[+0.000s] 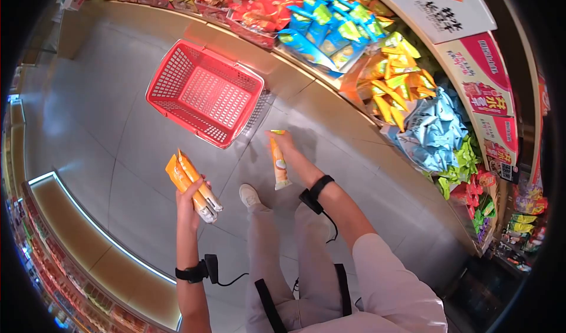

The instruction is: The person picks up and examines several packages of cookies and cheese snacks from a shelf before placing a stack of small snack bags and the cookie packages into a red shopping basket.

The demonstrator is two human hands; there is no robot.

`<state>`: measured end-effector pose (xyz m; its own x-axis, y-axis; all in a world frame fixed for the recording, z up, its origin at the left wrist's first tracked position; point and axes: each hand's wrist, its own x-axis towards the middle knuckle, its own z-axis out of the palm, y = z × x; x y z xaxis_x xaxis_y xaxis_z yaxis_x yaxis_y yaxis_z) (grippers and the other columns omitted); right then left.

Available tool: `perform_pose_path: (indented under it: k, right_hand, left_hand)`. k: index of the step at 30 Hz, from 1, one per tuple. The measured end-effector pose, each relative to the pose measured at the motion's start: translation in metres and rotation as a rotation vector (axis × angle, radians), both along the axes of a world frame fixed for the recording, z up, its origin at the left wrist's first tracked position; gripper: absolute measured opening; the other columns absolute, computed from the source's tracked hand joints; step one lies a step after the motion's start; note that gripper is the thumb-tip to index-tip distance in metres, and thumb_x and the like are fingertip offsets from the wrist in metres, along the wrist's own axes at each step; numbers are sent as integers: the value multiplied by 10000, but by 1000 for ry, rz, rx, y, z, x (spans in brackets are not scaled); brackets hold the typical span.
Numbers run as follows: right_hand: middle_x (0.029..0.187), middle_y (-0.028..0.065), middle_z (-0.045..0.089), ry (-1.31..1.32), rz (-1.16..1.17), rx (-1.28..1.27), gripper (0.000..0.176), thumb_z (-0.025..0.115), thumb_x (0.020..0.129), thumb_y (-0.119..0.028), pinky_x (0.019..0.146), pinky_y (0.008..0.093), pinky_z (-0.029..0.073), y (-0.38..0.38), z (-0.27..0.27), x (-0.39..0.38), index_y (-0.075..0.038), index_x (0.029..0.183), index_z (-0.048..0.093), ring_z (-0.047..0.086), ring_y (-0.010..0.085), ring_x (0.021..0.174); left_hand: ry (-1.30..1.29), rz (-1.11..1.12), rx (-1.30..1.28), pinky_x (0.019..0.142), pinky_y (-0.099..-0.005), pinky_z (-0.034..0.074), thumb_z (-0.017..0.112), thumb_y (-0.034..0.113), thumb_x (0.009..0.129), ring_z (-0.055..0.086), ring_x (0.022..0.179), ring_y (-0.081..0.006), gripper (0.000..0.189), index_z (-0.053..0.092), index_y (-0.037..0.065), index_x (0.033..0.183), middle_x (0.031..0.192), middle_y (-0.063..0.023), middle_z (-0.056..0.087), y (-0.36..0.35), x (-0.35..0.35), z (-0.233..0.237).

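Observation:
Two long orange and white snack packs (pixel 194 184) lie side by side in my left hand (pixel 190 196), whose fingers are wrapped round them. My right hand (pixel 282 142) is closed on the upper end of another orange and pale snack pack (pixel 279 165), which hangs down from it. Beyond both hands, a red plastic basket (pixel 215 95) rests on the grey floor; its inside shows nothing in it. Neither hand touches the basket.
A shelf edge (pixel 336 97) curves along the right, bearing blue packs (pixel 330 29), orange packs (pixel 398 76) and light blue packs (pixel 433 129). Boxes (pixel 471 67) stand behind them. A lit shelf (pixel 94 233) runs along the lower left. My shoe (pixel 250 195) shows below the basket.

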<state>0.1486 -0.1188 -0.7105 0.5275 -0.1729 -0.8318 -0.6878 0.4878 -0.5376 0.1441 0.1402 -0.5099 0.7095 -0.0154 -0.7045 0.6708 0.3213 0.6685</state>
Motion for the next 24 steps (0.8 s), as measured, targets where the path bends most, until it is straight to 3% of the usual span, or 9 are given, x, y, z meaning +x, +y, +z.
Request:
perform_pose_path:
  k: [2,3,7,10,13,16,19,24]
  right_hand:
    - [682,49,538,59,-31,-79,302,736,700,-216,450,288,464,24,-39,30,-61,875,544,528,157,515]
    - [703,57,551,33,-75,-53,320,739,696,-211,461,291,471,35,-56,43,-60,894,537,542,161,537]
    - [767,69,575,-121,-212,36,360,738,697,-201,480,286,484,69,-106,70,-57,938,514,571,158,610]
    - [795,95,586,-174,-234,-53,412,748,667,-208,550,342,513,95,-123,85,-47,954,500,599,231,669]
    - [815,165,606,372,-36,-831,506,778,587,-193,706,417,505,113,-121,97,-33,979,501,613,336,765]
    - [908,215,611,424,-44,-889,524,769,576,-206,783,427,484,113,-126,101,-43,998,505,595,380,884]
    - [940,210,614,289,-5,-719,506,753,599,-223,788,410,486,105,-139,96,-49,1008,510,597,355,909]
    - [939,194,618,272,-4,-767,498,748,584,-182,765,379,486,97,-125,71,-10,995,526,610,328,882]
  left_hand:
    - [33,29,22,663,-294,485,602,68,767,566,748,-173,315,470,-23,1038,916,-99,535,29,2,-23]
    - [49,-5,18,678,-297,484,600,86,773,564,768,-174,350,450,24,1083,928,-87,532,47,0,-43]
    - [107,14,45,681,-301,482,608,92,767,565,768,-174,359,449,12,1080,933,-94,529,78,-4,-75]
    - [178,-27,77,668,-302,484,625,95,756,573,761,-173,335,481,-13,1038,924,-100,549,87,-3,-84]
    - [166,-28,54,676,-308,485,627,99,754,573,776,-173,336,482,-12,1036,924,-96,551,83,3,-89]
    - [121,-56,52,688,-312,480,624,112,759,569,785,-174,342,478,-12,1043,926,-95,551,73,15,-87]
    - [75,-58,54,687,-306,474,620,129,766,568,779,-168,334,485,-12,1038,922,-93,550,63,19,-94]
    - [60,-155,33,699,-310,487,623,124,763,575,783,-178,379,448,-2,1075,933,-96,544,64,19,-96]
